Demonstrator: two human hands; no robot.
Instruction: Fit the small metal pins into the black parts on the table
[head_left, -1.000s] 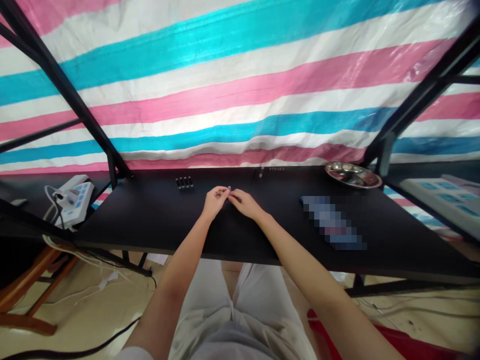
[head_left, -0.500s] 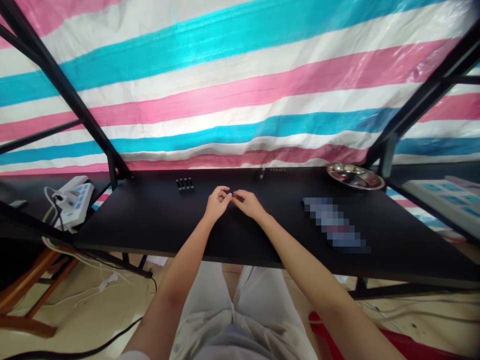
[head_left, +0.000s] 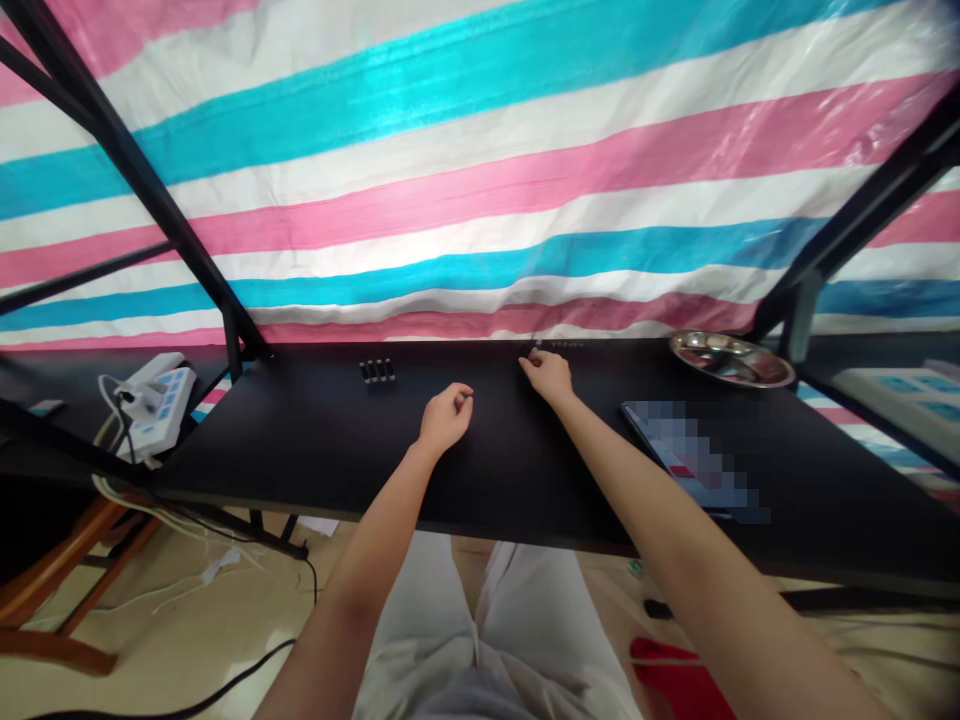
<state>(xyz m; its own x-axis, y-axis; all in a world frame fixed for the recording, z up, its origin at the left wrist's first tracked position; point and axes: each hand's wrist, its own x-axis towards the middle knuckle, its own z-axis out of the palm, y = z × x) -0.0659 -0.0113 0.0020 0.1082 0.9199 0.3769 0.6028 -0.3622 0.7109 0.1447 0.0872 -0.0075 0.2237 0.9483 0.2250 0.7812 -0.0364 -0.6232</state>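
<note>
My left hand (head_left: 445, 418) hovers over the middle of the black table (head_left: 330, 440), its fingers curled in a pinch. Something small and dark may sit between the thumb and fingers, too small to name. My right hand (head_left: 549, 379) reaches to the back of the table, fingers bent down and closed, fingertips beside a small silvery piece (head_left: 535, 346) that the hand partly covers. What it grips, if anything, is hidden. Several tiny metallic pieces (head_left: 568, 345) lie in a row just beyond it. Left of my hands stands a row of several short black cylinders with silvery ends (head_left: 377, 371).
A shiny metal dish (head_left: 731, 360) is at the back right. A flat, blurred-out object, perhaps a phone (head_left: 679, 450), lies right of my right forearm. White power strips (head_left: 161, 410) with cables are at the left, and black frame posts (head_left: 187, 270) rise on both sides.
My hands were together over the table around a small dark thing. The right hand has parted and moved right and back to the small silvery piece; the left stays near the middle.
</note>
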